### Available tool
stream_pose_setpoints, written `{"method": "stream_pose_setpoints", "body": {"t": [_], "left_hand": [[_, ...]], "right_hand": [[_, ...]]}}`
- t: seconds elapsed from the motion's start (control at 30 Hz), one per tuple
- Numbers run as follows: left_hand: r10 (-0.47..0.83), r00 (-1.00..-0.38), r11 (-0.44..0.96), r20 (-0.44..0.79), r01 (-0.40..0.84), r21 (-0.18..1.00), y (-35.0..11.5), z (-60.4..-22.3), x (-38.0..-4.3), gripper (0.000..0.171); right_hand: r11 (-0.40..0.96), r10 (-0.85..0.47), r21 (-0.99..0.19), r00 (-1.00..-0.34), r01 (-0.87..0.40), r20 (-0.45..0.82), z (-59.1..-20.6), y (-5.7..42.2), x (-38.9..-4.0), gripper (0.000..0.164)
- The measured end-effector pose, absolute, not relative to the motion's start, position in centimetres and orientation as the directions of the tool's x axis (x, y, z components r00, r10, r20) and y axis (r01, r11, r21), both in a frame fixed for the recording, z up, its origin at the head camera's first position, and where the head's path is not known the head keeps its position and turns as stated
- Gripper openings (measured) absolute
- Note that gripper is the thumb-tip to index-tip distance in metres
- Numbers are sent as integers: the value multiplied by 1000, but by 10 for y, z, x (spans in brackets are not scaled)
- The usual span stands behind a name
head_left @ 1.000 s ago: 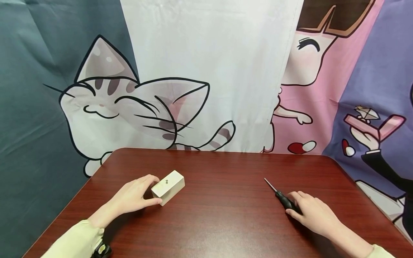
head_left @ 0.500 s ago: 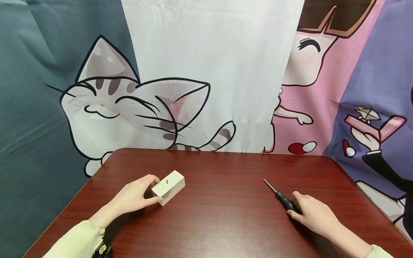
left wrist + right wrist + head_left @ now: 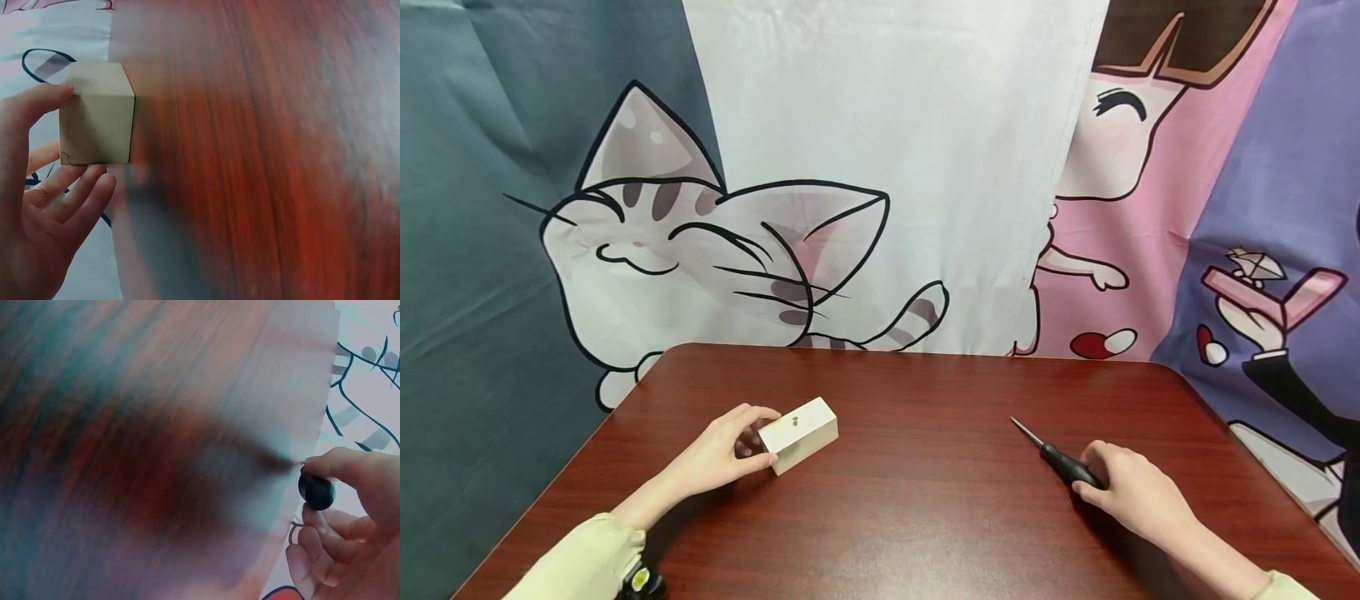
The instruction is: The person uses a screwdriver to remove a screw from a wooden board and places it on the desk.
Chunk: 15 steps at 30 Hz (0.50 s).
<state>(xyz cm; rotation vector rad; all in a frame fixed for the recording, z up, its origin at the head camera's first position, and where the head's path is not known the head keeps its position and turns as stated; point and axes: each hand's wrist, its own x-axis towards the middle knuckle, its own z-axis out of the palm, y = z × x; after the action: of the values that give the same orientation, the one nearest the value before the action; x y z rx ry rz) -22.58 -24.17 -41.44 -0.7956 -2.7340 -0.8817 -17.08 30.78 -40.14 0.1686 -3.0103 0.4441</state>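
In the head view, my left hand (image 3: 718, 450) pinches the near end of a pale wooden block (image 3: 805, 437) between thumb and fingers. Two small dark spots, holes or screws, mark the block's top. The left wrist view shows the thumb on one side of the block (image 3: 97, 128) and fingertips on another. On the right, my right hand (image 3: 1138, 492) grips the black handle of a screwdriver (image 3: 1060, 462), its metal shaft pointing up and left. Only the rounded butt of the screwdriver (image 3: 317, 489) shows in the right wrist view, between thumb and fingers.
Both hands are over a reddish-brown wooden table (image 3: 917, 500) with rounded far corners. Right behind its far edge hangs a cloth backdrop (image 3: 910, 100) printed with a cartoon cat and figures. A black watch (image 3: 642, 581) sits at the left cuff.
The left hand has shifted the block slightly right and turned it a little. The right hand's fingers have curled further round the screwdriver handle, and the screwdriver has moved slightly.
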Motion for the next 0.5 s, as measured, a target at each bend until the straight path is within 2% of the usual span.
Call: {"method": "stream_pose_setpoints", "body": {"t": [0.23,0.5], "left_hand": [[412,-862,624,294,502,598,-235,-417,-225,49],[378,-895,571,236,427,701,-228,-420,-228,53]], "right_hand": [[946,-65,-292,-966,-140,250,-400,308,-170,25],[928,-66,-307,-906,-210,419,-399,307,-170,25]]}}
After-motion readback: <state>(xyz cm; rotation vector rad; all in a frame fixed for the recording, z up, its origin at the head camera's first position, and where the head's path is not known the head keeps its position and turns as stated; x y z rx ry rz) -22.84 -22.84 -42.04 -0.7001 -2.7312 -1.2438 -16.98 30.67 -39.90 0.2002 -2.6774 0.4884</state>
